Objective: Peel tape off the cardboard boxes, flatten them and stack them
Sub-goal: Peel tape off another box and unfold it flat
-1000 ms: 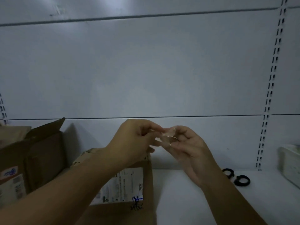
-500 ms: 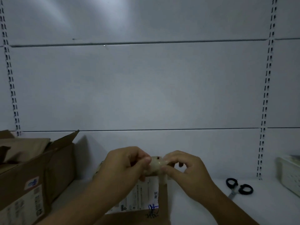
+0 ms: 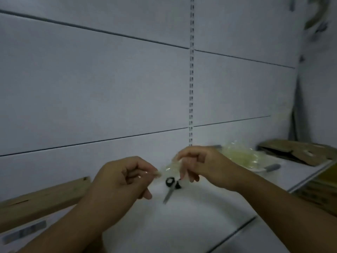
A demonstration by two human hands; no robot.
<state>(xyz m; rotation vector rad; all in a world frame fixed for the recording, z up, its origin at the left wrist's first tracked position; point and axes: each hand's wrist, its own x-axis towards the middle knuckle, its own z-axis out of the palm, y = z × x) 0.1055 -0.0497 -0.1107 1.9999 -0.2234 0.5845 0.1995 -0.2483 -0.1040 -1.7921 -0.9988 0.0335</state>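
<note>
Item: tape strip (image 3: 170, 168) | grip: stretched between left hand (image 3: 124, 178) and right hand (image 3: 202, 165), both pinching it | scissors (image 3: 171, 187) just below grip | risk: adhesive clings to fingers, so the strip folds onto itself.

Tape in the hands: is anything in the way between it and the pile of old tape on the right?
Nothing visible is. The left hand and right hand pinch the tape in the air, and the tape pile lies just past the right hand. The scissors lie lower down on the shelf, out of the path.
</note>
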